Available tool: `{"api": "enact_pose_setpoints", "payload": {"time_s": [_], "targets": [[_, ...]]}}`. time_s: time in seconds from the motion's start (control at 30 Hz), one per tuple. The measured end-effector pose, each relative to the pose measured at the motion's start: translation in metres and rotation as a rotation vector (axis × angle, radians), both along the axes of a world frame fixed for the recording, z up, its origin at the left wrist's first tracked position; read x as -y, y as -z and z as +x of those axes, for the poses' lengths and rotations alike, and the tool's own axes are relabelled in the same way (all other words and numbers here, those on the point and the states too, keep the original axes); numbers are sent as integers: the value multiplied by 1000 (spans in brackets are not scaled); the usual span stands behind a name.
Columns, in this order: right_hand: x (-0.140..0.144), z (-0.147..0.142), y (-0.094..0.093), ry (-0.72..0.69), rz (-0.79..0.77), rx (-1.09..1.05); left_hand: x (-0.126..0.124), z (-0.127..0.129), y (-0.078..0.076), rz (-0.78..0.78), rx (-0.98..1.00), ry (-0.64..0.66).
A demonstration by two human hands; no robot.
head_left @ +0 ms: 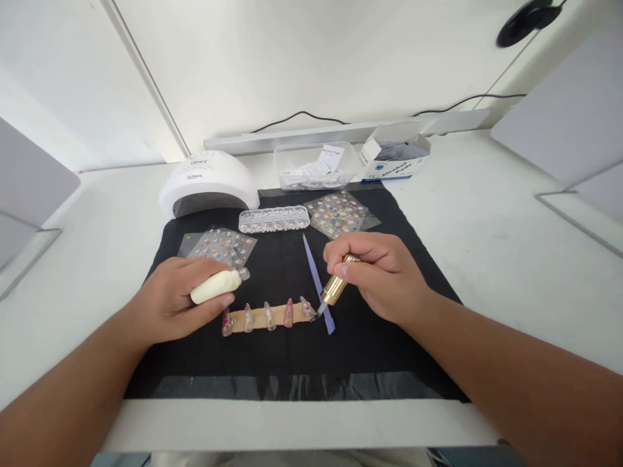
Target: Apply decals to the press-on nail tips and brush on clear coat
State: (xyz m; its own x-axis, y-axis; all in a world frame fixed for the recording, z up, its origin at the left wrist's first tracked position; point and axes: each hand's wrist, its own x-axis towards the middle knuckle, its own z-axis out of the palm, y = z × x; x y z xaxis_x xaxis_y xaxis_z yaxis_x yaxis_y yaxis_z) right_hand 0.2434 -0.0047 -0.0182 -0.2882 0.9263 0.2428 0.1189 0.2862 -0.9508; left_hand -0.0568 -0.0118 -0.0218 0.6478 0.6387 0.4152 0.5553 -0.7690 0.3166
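Observation:
My left hand [180,295] is closed round a cream-coloured nail polish bottle [215,287], tilted with its clear neck to the right. Between the thumb and fingers of my right hand [377,272] is a gold-capped nail polish brush [335,285], pointing down and left. Its tip is at the right end of a tan strip [280,316], close to the last press-on nail [306,307]. Several decorated press-on nails stand along this strip, among them a pink one [289,313]. Purple tweezers [314,269] lie just behind the brush, partly hidden by it.
A white nail lamp [209,181] stands at the back left. Nearby are a rhinestone case [274,219], sticker sheets [221,246] on the left and more sticker sheets [339,213] on the right. A clear tub [292,178] and an alcohol pad box [394,159] stand behind the black mat [272,357].

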Motion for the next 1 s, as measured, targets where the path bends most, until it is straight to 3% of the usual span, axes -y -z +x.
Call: {"api": "enact_pose_setpoints", "payload": {"time_s": [1.0], "targets": [[-16, -6, 8, 92, -102, -141, 1, 1, 0, 12, 2, 27]]}}
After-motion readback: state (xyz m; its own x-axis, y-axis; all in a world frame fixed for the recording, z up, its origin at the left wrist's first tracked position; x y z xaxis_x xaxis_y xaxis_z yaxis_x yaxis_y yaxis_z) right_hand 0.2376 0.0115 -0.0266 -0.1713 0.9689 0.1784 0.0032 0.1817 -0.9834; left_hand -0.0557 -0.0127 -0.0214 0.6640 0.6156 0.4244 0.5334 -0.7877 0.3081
